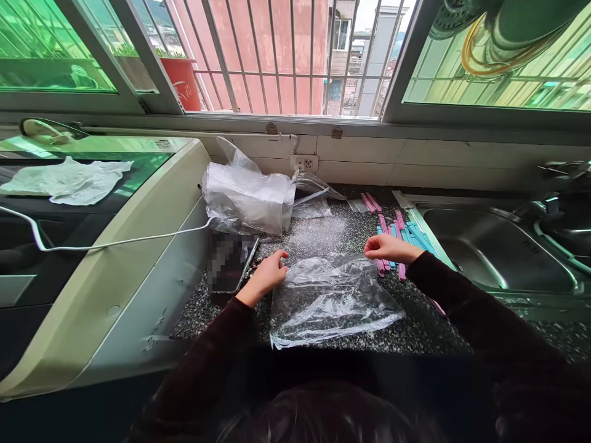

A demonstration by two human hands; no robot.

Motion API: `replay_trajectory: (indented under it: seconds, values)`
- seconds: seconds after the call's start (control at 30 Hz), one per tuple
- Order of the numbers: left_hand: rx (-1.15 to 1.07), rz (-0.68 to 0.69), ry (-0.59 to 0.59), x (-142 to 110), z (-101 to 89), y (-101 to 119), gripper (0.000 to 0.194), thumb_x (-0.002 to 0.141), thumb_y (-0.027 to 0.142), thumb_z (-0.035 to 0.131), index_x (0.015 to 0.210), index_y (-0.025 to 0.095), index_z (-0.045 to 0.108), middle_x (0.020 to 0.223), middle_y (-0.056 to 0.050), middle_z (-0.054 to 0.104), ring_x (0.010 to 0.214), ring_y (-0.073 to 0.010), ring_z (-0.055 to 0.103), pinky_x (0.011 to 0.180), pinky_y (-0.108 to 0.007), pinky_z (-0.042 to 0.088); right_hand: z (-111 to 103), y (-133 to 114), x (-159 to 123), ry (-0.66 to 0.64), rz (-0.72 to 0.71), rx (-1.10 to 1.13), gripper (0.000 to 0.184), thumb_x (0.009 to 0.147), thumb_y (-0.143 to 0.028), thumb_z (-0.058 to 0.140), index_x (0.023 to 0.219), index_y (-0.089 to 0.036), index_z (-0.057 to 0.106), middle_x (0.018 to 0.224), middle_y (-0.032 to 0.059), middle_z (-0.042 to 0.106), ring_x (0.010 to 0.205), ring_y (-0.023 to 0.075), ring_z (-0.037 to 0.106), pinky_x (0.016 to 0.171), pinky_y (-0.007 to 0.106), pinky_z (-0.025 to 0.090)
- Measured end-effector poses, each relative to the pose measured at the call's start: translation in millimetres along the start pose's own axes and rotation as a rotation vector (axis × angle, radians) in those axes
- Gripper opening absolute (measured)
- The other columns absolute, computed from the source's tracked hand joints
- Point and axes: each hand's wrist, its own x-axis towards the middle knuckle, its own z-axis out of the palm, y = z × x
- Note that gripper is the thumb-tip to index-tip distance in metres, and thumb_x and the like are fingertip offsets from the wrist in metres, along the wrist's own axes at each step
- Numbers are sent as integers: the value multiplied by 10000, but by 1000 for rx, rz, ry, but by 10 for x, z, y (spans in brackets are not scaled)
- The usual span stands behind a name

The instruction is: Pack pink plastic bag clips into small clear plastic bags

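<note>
Pinching a clear plastic bag (pixel 335 301) at its far left corner with the left hand (pixel 268 274), thumb and fingertips closed on the film; gripping the same bag near its far right corner with the right hand (pixel 390 247), in a similar closed pinch. Having the bag spread wrinkled on the dark speckled counter (pixel 420 307), between the forearms and close to the front edge. Wearing dark sleeves (pixel 462 307) on both arms. Just left of the left hand, on the counter, showing a dark flat device (pixel 233 264), partly pixelated. Farther back, against the tiled wall, showing a loose bundle of plastic bags (pixel 252 197) below a wall socket (pixel 305 163). Around the right hand, showing pink strips (pixel 381 267) and blue strips (pixel 419 239) lying crossed and overlapped, too covered in places to count; behind these, a small clear packet (pixel 356 206) beside two more pink strips. At the right, showing a metal sink (pixel 475 246) set into the counter. At the left, showing a cream-sided appliance (pixel 152 246) bearing a crumpled white cloth (pixel 87 181), and crossed by a white cable (pixel 124 243)
</note>
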Motion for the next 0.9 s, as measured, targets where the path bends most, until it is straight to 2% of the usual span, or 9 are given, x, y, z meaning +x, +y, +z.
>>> replay_trajectory:
  seconds: [0.13, 0.23, 0.33, 0.4, 0.47, 0.53, 0.63, 0.77, 0.9]
  values:
    - [-14, 3, 68, -71, -8, -100, 326, 741, 88, 426, 1029, 158, 562, 683, -5, 608, 676, -154, 584, 641, -226, 407, -26, 93, 78, 141, -5, 23, 133, 640, -275, 532, 632, -152, 581, 600, -7, 597, 573, 108, 515, 548, 221, 400]
    - [44, -41, 73, -115, -21, -85, 303, 767, 96, 410, 1018, 157, 568, 725, -34, 632, 720, -176, 600, 676, -249, 410, -70, 133, 153, 198, 14, -22, 119, 660, -243, 514, 656, -148, 585, 624, 3, 608, 598, 116, 528, 585, 233, 413]
    - [77, -117, 100, -88, 24, 20, 273, 824, 252, 442, 1031, 123, 566, 828, -107, 656, 819, -236, 612, 721, -301, 416, -78, 135, 204, 218, -23, -64, 117, 682, -221, 501, 689, -147, 592, 668, 14, 624, 641, 123, 546, 634, 240, 423]
    - [20, -168, 115, -27, 83, 100, 367, 821, 369, 474, 1056, 99, 555, 860, -137, 653, 847, -262, 611, 720, -319, 422, -70, 133, 214, 237, -66, -77, 125, 699, -227, 497, 707, -151, 596, 682, 16, 628, 654, 126, 553, 651, 245, 427]
    - [-117, -173, 90, 42, 143, 154, 401, 788, 344, 534, 1101, 93, 530, 781, -96, 645, 788, -234, 615, 689, -293, 428, -65, 147, 212, 246, -103, -75, 129, 709, -240, 502, 718, -158, 601, 687, 16, 631, 655, 130, 558, 652, 249, 434]
    - [-254, -136, 82, 87, 187, 164, 377, 762, 220, 547, 1121, 106, 518, 653, -20, 600, 680, -187, 602, 646, -258, 424, -72, 181, 203, 253, -122, -75, 122, 709, -237, 509, 718, -164, 607, 687, 17, 636, 654, 134, 563, 649, 252, 441]
    - [-358, -90, 165, 75, 204, 90, 330, 760, 120, 486, 1085, 129, 541, 548, 38, 522, 577, -151, 567, 620, -244, 421, -94, 253, 193, 277, -115, -82, 109, 697, -206, 514, 714, -167, 614, 675, 17, 639, 641, 136, 565, 635, 251, 446]
    - [-436, -134, 223, -21, 182, -100, 309, 815, 154, 403, 1100, 133, 520, 547, 30, 536, 515, -145, 562, 602, -258, 443, -88, 284, 239, 285, -132, -113, 106, 712, -208, 519, 713, -164, 617, 654, 11, 641, 605, 126, 563, 595, 233, 446]
    - [-304, -136, 284, -94, 145, -202, 329, 843, 186, 363, 1140, 136, 496, 642, -20, 598, 558, -169, 597, 627, -292, 475, -25, 202, 450, 352, -137, -175, 106, 728, -194, 524, 734, -163, 626, 692, 18, 660, 633, 122, 581, 599, 218, 447]
